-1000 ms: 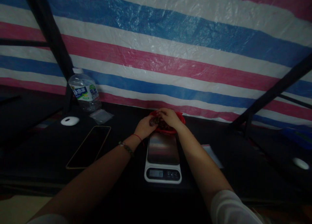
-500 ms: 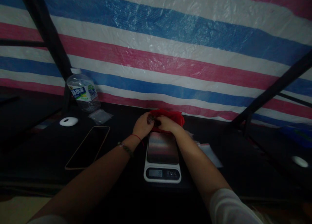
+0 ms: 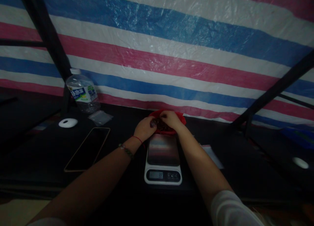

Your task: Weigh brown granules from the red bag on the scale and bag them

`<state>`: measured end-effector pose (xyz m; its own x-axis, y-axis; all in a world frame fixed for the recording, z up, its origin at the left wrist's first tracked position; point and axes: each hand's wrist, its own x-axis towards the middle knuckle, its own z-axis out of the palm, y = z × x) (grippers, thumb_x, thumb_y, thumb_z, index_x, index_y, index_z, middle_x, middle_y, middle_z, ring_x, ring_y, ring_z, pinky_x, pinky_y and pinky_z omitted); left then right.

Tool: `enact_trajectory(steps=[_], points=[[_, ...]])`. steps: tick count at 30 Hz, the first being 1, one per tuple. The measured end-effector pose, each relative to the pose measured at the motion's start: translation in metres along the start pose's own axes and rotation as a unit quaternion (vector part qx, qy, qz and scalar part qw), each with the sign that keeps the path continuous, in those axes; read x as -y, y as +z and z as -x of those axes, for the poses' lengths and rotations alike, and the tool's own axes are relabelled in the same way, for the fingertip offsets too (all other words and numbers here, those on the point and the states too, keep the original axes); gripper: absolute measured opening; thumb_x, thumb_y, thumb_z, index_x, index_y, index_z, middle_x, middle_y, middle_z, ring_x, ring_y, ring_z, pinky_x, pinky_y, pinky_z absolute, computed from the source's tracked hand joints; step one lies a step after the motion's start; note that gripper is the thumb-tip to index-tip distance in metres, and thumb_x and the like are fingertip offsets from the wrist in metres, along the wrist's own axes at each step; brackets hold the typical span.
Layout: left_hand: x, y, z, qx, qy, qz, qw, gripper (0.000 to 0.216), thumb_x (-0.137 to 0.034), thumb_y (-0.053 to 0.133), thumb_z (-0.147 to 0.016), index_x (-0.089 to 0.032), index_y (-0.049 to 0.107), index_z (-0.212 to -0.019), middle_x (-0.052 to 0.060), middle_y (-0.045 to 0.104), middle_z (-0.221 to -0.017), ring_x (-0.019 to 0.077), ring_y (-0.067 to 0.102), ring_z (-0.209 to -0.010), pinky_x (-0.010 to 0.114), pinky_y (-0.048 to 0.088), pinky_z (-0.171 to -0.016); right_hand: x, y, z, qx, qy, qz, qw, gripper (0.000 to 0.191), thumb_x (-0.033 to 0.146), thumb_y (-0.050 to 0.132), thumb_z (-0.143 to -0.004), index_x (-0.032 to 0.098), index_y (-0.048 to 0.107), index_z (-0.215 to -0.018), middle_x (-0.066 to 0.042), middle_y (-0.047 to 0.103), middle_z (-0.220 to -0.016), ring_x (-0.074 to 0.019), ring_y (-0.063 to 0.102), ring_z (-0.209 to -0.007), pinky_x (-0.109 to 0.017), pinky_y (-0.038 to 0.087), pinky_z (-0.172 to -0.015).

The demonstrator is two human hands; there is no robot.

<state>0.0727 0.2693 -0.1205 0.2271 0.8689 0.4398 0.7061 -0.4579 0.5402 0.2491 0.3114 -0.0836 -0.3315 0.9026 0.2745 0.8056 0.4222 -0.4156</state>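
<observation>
A red plastic bag or lined bowl (image 3: 183,118) stands behind the scale, with many small dark brown pieces (image 3: 165,127) in it. My left hand (image 3: 144,128) is at its left side, fingers closed on a small dark, shiny bundle (image 3: 153,122) whose kind I cannot make out. Over the pieces, my right hand (image 3: 171,120) has its fingertips pinched together; what they hold is hidden. In front of both hands lies a white kitchen scale (image 3: 163,154), its reflective plate bare and its display lit.
To the left are a phone (image 3: 88,149), a white oval case (image 3: 68,122), a clear plastic bottle (image 3: 83,91) and small clear bags (image 3: 101,117). Another clear bag (image 3: 213,156) lies right of the scale. A striped tarp (image 3: 171,62) hangs behind, between dark frame bars (image 3: 272,91).
My right hand has shifted slightly up and right, and its fingers have come up out of the red container. The dark pieces inside now show. My left hand has turned slightly.
</observation>
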Motion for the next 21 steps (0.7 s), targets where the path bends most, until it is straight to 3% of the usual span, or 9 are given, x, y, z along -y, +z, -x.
enact_trajectory(steps=[3, 9, 14, 18, 21], points=[[0.001, 0.001, 0.000, 0.012, -0.020, 0.000, 1.000, 0.020, -0.025, 0.054, -0.080, -0.020, 0.062, -0.098, 0.007, 0.067, -0.096, 0.0226, 0.063, -0.088, 0.031, 0.048, -0.078, 0.005, -0.002, 0.001, -0.029, -0.030, -0.076, 0.996, 0.018, 0.012, 0.058, -0.079, 0.016, 0.070, -0.092, -0.004, 0.071, -0.091, -0.0152, 0.064, -0.083, -0.025, 0.048, -0.079], [-0.001, 0.001, 0.001, 0.012, -0.052, 0.038, 0.998, 0.026, -0.029, 0.059, -0.079, -0.022, 0.059, -0.104, 0.005, 0.068, -0.097, 0.0218, 0.065, -0.088, 0.029, 0.049, -0.074, 0.017, -0.006, 0.004, 0.042, -0.111, -0.101, 0.988, 0.029, 0.007, 0.054, -0.079, 0.019, 0.072, -0.098, -0.003, 0.072, -0.100, -0.0168, 0.065, -0.094, -0.028, 0.047, -0.089], [-0.001, 0.000, 0.001, -0.017, -0.067, 0.086, 0.994, 0.038, -0.027, 0.062, -0.078, -0.021, 0.055, -0.115, 0.005, 0.067, -0.107, 0.0206, 0.065, -0.096, 0.028, 0.049, -0.084, 0.012, -0.009, 0.003, 0.012, -0.092, -0.057, 0.994, 0.033, 0.005, 0.050, -0.079, 0.017, 0.073, -0.099, -0.007, 0.072, -0.101, -0.0191, 0.064, -0.095, -0.031, 0.047, -0.090], [0.001, 0.001, 0.001, -0.029, -0.077, 0.096, 0.992, 0.040, -0.027, 0.063, -0.077, -0.021, 0.055, -0.116, 0.006, 0.068, -0.107, 0.0213, 0.065, -0.096, 0.030, 0.050, -0.085, 0.013, -0.010, 0.006, 0.073, -0.090, -0.102, 0.988, 0.040, 0.003, 0.054, -0.075, 0.018, 0.069, -0.109, -0.005, 0.071, -0.105, -0.0174, 0.065, -0.095, -0.028, 0.048, -0.089], [0.002, 0.002, 0.000, -0.026, -0.086, 0.102, 0.991, 0.042, -0.027, 0.064, -0.076, -0.021, 0.055, -0.117, 0.006, 0.069, -0.105, 0.0217, 0.066, -0.094, 0.031, 0.050, -0.084, 0.019, -0.008, 0.008, 0.091, -0.107, -0.126, 0.982, 0.034, 0.009, 0.057, -0.079, 0.020, 0.070, -0.108, -0.004, 0.070, -0.107, -0.0174, 0.065, -0.097, -0.028, 0.048, -0.090]])
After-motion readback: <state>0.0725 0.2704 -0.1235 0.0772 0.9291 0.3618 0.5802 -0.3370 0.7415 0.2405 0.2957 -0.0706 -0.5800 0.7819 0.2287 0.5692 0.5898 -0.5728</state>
